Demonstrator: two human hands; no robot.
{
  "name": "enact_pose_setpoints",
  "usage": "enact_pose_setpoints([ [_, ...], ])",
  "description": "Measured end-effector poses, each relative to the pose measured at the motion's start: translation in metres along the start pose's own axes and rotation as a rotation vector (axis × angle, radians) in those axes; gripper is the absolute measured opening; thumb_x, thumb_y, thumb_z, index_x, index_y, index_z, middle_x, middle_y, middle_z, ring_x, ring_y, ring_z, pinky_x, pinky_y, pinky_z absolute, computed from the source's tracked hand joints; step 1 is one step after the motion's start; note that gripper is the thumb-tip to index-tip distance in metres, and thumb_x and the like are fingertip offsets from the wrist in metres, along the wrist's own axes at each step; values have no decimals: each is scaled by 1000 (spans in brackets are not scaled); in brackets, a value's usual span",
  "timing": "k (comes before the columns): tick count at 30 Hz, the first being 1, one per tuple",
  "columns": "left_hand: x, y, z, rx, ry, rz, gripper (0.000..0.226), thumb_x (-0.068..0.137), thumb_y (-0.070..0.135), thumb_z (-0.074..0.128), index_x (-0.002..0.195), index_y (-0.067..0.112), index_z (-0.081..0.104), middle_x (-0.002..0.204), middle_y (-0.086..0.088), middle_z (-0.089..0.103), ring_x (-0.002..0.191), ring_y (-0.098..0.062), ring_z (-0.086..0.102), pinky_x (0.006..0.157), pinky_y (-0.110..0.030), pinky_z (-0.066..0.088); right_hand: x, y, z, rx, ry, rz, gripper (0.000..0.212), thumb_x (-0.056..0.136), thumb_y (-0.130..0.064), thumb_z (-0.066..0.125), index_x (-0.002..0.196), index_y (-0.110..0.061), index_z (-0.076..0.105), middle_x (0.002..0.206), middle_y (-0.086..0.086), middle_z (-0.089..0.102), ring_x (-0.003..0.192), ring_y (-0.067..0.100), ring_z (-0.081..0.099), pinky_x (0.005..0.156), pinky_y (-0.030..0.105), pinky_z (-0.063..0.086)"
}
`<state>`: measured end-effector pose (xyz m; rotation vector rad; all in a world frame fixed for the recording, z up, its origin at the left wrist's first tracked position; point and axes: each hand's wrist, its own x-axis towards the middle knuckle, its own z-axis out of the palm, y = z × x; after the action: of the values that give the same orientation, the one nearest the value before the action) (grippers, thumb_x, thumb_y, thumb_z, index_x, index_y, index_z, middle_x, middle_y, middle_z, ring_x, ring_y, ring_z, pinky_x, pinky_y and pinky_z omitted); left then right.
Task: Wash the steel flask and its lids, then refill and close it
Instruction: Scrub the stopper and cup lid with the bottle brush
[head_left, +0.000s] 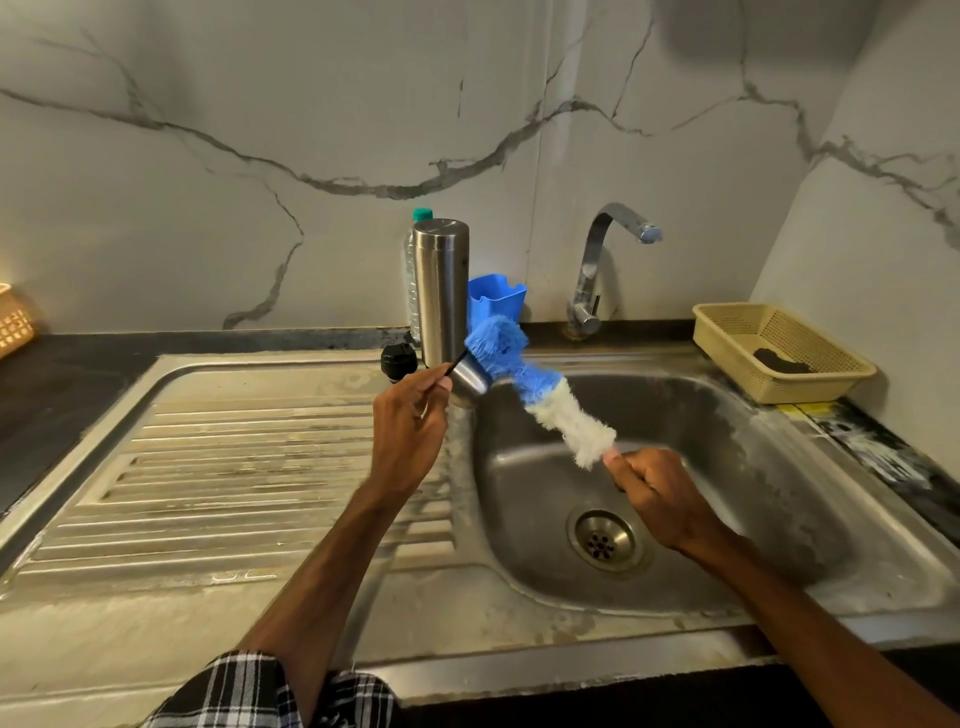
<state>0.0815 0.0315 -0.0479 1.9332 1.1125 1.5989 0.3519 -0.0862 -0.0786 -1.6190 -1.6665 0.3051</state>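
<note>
While marble wall (260, 130) backs the steel sink (519, 587), left hand (408, 423) grips lid (470, 382), right hand (657, 493) grips brush (545, 395).

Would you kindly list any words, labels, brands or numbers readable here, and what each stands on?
None can be read.
steel flask: a small dark mark at its right edge, too small to read.
plastic bottle behind it: no legible label.
</note>
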Motion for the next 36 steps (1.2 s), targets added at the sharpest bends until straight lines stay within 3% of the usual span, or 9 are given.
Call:
enact_pose_setpoints([
  [6,1,3,-1,-107,3,-67,25,101,7,60,117,21,72,95,2,74,88,-1,67,74,-15,55,-2,-6,-2,106,-46,39,55,94,-53,41,48,-22,36,43,-8,30,42,6,25,45,23,22],
  [8,1,5,-2,-156,1,-101,21,101,6,59,114,16,73,96,1,73,88,3,67,73,-12,53,-2,-5,-1,164,-83,64,54,93,-52,43,50,-19,39,44,-6,30,42,8,26,45,21,23],
  [11,2,4,-5,-267,-16,-149,19,102,3,54,105,7,73,91,4,70,84,-2,64,74,-16,50,-1,-6,-2,269,-115,125,57,86,-60,45,55,-12,45,48,-2,30,43,10,24,44,20,23],
  [13,4,5,-6,-365,-37,-193,20,102,0,50,101,4,70,87,6,67,82,-4,60,73,-18,48,-1,-7,-2,352,-151,137,54,90,-50,48,57,-8,45,48,-1,28,42,9,22,43,18,22],
  [21,7,10,-7,-689,-30,-452,26,102,-1,43,97,12,65,88,3,64,87,-7,61,85,-27,53,-1,-12,-3,425,-195,149,53,101,-39,50,58,-8,43,47,-5,28,40,5,22,43,14,23],
  [25,9,12,-5,-764,-13,-553,26,103,0,41,97,14,63,89,0,62,90,-10,61,80,-26,54,-2,-13,-2,394,-169,146,47,93,-40,46,57,-10,43,48,-4,28,42,7,22,43,16,23],
  [30,6,20,-3,-904,-13,-651,27,103,0,39,103,14,63,97,-3,66,95,-13,64,86,-32,54,-1,-16,-1,380,-155,157,48,91,-44,45,56,-13,42,48,-5,28,42,6,22,43,16,22],
  [36,6,19,-2,-1060,14,-781,30,100,3,41,118,10,63,117,-9,69,109,-20,66,89,-33,54,-1,-19,1,390,-163,148,51,91,-48,46,57,-10,44,48,-4,27,42,8,21,43,18,21],
])
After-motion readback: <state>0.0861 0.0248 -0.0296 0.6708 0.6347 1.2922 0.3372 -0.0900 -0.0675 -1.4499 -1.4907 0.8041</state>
